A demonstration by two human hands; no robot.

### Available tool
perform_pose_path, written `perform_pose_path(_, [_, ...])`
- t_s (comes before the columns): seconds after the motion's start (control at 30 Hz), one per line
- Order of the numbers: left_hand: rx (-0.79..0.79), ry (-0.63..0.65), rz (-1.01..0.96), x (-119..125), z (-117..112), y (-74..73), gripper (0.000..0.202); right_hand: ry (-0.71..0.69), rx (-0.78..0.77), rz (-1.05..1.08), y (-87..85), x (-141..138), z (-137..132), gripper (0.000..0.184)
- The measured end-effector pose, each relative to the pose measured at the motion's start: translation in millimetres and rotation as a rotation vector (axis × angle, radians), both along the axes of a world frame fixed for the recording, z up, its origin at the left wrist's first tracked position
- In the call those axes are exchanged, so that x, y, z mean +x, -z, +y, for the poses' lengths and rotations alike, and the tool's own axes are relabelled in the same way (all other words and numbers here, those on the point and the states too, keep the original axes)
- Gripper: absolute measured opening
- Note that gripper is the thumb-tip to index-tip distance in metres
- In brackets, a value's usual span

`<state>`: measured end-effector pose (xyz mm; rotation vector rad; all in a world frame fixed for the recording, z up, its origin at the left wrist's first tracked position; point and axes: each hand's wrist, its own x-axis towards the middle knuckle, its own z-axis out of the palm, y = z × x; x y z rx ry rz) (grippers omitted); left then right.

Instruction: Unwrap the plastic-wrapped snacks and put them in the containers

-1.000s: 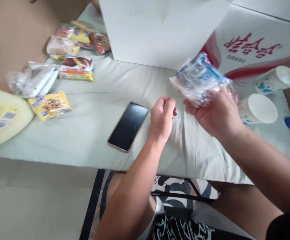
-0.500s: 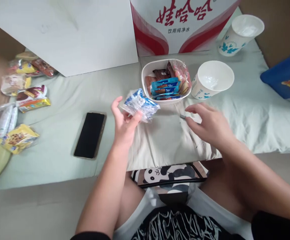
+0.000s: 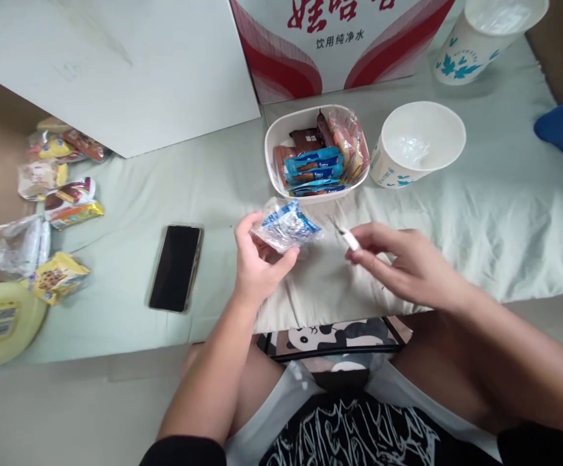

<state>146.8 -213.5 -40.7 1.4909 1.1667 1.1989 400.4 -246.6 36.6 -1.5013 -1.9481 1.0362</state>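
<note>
My left hand (image 3: 262, 265) is closed around the edge of a crinkled clear plastic packet (image 3: 288, 226) with blue and silver printing, held just above the cloth. Between the thumb and fingers of my right hand (image 3: 402, 262) is a small white-handled tool with a thin dark tip (image 3: 348, 239). The tip points up and left toward the packet, apart from it. Just beyond both hands stands a white tub (image 3: 272, 145) of wrapped snacks, among them blue packets (image 3: 316, 169) and brown ones. What lies inside the held packet is hard to make out.
A black phone (image 3: 175, 267) lies left of my left hand. Several wrapped snacks (image 3: 55, 278) and a pale yellow jug (image 3: 4, 327) are at the far left. Two paper cups (image 3: 388, 158) stand at the right. Large white boxes (image 3: 189, 77) line the back; the cloth's front edge is near my lap.
My right hand has picked up the white-handled tool from the cloth and turned its tip toward the packet. My left hand has brought the packet slightly right and nearer to me. The view has shifted.
</note>
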Motion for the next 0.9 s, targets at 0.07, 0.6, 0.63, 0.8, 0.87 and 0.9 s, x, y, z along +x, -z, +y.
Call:
perform_pose_path(0.07, [0.012,0.017,0.044,-0.9,-1.9,2.9,0.085,-0.032,-0.028,0.138,-0.7,-15.3,-1.9,0.026])
perform_pose_path(0.6, [-0.005,-0.220,-0.375,-22.1,15.2,-4.7,0.066,-0.042,-0.119,0.003,18.2,-30.9,2.0,0.035])
perform_pose_path(0.63, [-0.026,-0.237,-0.396,-26.7,18.3,-5.5,0.063,-0.021,-0.115,-0.045,19.2,-27.6,3.4,0.035])
perform_pose_path(0.8, [0.002,-0.156,-0.260,-27.9,14.2,2.2,0.074,0.129,0.114,-0.366,32.6,-5.7,13.1,0.034])
perform_pose_path(0.87, [0.037,-0.056,-0.111,-18.3,5.1,6.6,0.078,0.166,0.169,-0.477,40.1,1.7,17.1,0.032])
perform_pose_path(0.9, [0.059,-0.005,-0.028,-13.0,0.6,8.1,0.079,0.179,0.183,-0.515,43.6,4.5,18.8,0.031])
